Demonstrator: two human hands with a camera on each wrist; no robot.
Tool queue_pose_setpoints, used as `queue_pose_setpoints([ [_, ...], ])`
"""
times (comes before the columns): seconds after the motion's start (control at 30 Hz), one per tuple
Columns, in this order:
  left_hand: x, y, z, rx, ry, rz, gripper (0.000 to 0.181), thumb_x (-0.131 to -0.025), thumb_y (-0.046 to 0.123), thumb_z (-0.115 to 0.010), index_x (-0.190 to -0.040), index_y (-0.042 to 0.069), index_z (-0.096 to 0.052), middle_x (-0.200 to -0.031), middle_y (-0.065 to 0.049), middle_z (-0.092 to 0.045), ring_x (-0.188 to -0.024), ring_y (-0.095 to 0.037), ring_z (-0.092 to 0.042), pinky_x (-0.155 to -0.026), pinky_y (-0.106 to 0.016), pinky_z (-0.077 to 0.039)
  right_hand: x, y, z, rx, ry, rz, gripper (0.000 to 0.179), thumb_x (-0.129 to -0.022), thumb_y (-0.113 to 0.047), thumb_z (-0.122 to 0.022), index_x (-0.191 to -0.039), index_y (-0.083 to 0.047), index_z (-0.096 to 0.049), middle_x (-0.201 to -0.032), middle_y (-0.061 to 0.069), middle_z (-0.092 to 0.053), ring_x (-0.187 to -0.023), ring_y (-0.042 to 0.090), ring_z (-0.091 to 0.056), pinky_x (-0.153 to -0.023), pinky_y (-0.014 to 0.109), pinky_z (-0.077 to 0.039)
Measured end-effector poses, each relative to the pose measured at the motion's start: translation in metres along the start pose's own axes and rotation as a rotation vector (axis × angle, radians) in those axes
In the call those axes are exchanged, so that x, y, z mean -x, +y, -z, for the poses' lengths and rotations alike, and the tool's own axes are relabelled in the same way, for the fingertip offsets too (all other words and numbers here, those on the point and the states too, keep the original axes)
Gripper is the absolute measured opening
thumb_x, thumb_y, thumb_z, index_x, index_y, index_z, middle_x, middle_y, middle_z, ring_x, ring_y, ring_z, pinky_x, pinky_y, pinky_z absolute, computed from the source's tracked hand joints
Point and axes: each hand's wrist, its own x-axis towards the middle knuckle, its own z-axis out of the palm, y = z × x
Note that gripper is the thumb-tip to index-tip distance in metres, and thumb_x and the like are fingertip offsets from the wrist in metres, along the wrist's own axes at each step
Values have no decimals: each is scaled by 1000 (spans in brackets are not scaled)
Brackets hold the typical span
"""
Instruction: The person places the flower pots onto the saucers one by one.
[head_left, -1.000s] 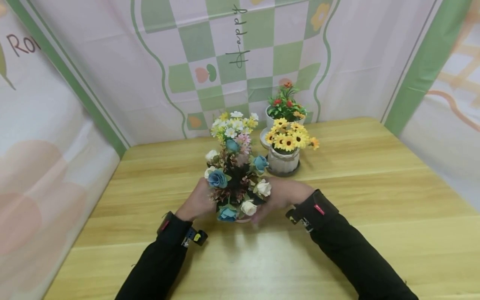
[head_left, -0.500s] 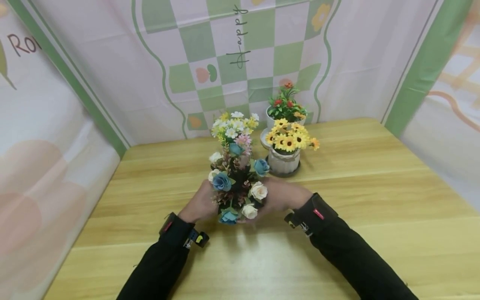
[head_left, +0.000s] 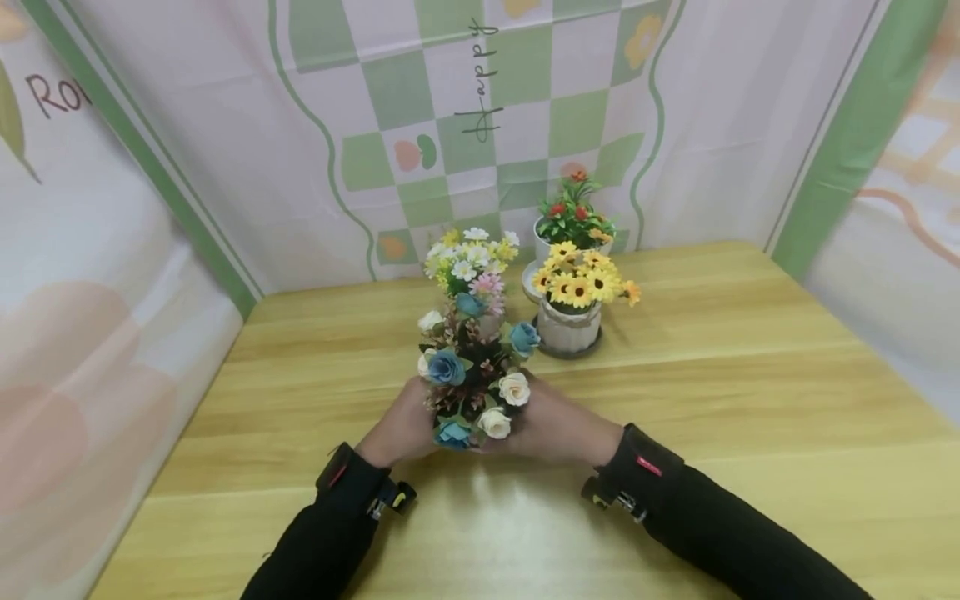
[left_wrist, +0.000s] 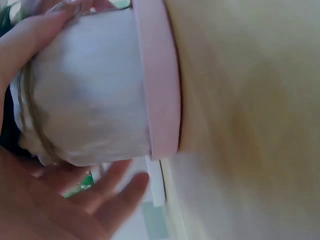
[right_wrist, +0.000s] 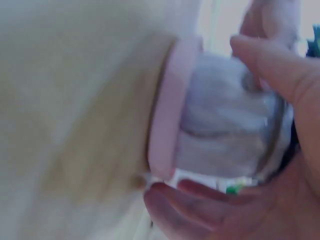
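Note:
Blue and cream artificial roses (head_left: 447, 367) fill a whitish flowerpot (left_wrist: 95, 90) bound with twine near its rim. Under the pot is a pink saucer (left_wrist: 162, 85), which appears to rest on the table. My left hand (head_left: 401, 429) holds the pot from the left, thumb across its near side and fingers along the far side. From the right my right hand (head_left: 566, 425) grips the same pot in a similar way. Seen from the head, the flowers hide the pot and most of the fingertips; the right wrist view shows the pot between thumb and fingers.
Just behind stands a pot of white, yellow and pink flowers (head_left: 474, 258). To its right is a pale pot (head_left: 568, 329) of yellow flowers on a dark saucer, with a red-flowered plant (head_left: 573, 212) behind it. A printed curtain (head_left: 420, 108) hangs along the table's back edge.
Both hands stay on the flowerpot. The roses have turned slightly and shifted a little. My right hand and forearm have come slightly nearer to me. The other pots stay in place.

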Motion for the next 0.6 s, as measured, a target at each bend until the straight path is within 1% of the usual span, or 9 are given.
queue_pose_setpoints([
  [0.07,0,7,-3,-56,14,3,82,-85,11,-87,-157,11,-48,-153,-8,-59,-139,-18,-58,-119,-40,-48,2,-1,-6,25,36,26,91,-79,-17,-93,-158,-20,-47,-165,4,-45,-150,26,-47,-126,48,-38],
  [0.13,2,12,-6,-95,32,27,91,-83,14,-89,-161,17,-42,-158,-4,-54,-144,-23,-55,-122,-44,-45,4,-2,-12,62,64,38,84,-79,-16,-92,-153,-19,-53,-163,5,-48,-148,27,-49,-125,49,-40],
  [0.17,3,14,-8,-108,41,42,91,-83,13,-89,-161,18,-43,-159,-3,-54,-144,-24,-55,-122,-45,-44,5,-2,-14,81,74,36,79,-79,-15,-92,-149,-19,-57,-161,6,-50,-147,29,-50,-124,50,-41],
  [0.23,6,17,-12,-117,58,80,90,-80,6,-88,-159,18,-45,-158,-4,-55,-143,-26,-55,-121,-46,-45,7,-3,-18,120,85,17,74,-78,-16,-92,-145,-17,-60,-159,8,-53,-145,31,-52,-123,51,-42],
  [0.3,8,19,-17,-131,73,115,90,-78,2,-86,-158,16,-46,-156,-6,-56,-141,-28,-57,-119,-46,-47,9,-4,-20,162,91,-9,69,-77,-18,-92,-141,-17,-63,-154,8,-57,-140,30,-56,-119,51,-46],
  [0.37,10,20,-21,-143,91,128,93,-75,-1,-85,-158,13,-46,-156,-10,-56,-141,-31,-57,-119,-49,-47,9,-4,-22,200,102,-24,71,-77,-20,-93,-141,-16,-63,-152,9,-59,-138,32,-57,-117,51,-48],
  [0.43,10,21,-25,-168,108,127,93,-72,-1,-85,-157,10,-46,-156,-13,-56,-140,-34,-56,-118,-51,-48,9,-4,-23,232,123,-22,74,-75,-22,-93,-142,-14,-63,-150,10,-61,-136,32,-59,-115,51,-50],
  [0.53,11,22,-27,-194,127,100,95,-70,-1,-85,-156,7,-46,-157,-16,-54,-141,-38,-54,-118,-55,-46,8,-4,-24,231,160,-11,77,-73,-20,-94,-142,-11,-63,-150,13,-61,-137,35,-59,-115,51,-49],
  [0.6,10,23,-27,-208,126,84,95,-70,0,-86,-156,6,-46,-157,-16,-53,-143,-38,-53,-118,-55,-45,8,-3,-25,234,177,-1,79,-72,-20,-95,-143,-9,-62,-150,14,-61,-137,36,-59,-115,51,-49],
])
